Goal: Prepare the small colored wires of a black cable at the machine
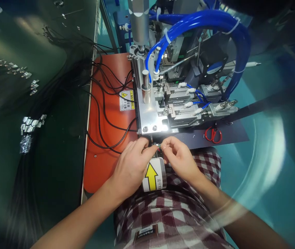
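Observation:
My left hand (133, 160) is closed at the front edge of the machine, with thumb and forefinger pinched together. A black cable (99, 147) runs in under it from the left. Thin coloured wire ends (159, 148), with red and green showing, stick out between my two hands. My right hand (178, 158) pinches at these wire ends with thumb and forefinger, its other fingers curled. Just below the hands is a white plate with a yellow arrow (151, 176). The fingertips partly hide the wires.
An air-driven machine (150, 117) with blue hoses (201, 20) stands ahead. Several black cables cross the orange board (98, 173). At the left, bundles of black cables with silvery connectors (33, 124) lie on a dark green surface. Red-handled snips (213, 135) lie at the right.

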Tool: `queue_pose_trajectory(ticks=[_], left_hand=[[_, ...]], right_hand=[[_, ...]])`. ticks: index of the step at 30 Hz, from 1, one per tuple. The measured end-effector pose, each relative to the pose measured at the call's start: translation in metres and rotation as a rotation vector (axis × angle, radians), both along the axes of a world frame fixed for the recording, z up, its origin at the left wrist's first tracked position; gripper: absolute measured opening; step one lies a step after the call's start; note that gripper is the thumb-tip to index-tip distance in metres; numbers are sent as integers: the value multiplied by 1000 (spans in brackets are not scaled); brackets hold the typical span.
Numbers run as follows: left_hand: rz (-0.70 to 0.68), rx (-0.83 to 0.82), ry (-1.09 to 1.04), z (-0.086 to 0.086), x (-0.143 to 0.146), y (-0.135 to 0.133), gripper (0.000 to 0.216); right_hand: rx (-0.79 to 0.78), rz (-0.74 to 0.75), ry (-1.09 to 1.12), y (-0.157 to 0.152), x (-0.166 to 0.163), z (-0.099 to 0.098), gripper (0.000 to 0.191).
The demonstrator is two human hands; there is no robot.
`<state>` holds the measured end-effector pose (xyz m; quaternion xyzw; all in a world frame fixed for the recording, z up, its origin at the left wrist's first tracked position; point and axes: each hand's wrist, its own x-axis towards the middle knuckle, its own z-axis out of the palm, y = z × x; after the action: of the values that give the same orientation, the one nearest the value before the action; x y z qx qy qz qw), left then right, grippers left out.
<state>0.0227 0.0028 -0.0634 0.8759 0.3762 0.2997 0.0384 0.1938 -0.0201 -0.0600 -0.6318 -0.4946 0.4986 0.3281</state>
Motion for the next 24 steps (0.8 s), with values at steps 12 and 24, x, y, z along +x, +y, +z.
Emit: queue_pose_trajectory(ticks=[12, 24], left_hand=[[-13, -51, -22, 0, -3, 2, 26], [-29, -51, -26, 1, -2, 2, 25]], right_hand=[[269, 53, -248, -2, 8, -12, 31], [-29, 24, -6, -4, 6, -6, 44]])
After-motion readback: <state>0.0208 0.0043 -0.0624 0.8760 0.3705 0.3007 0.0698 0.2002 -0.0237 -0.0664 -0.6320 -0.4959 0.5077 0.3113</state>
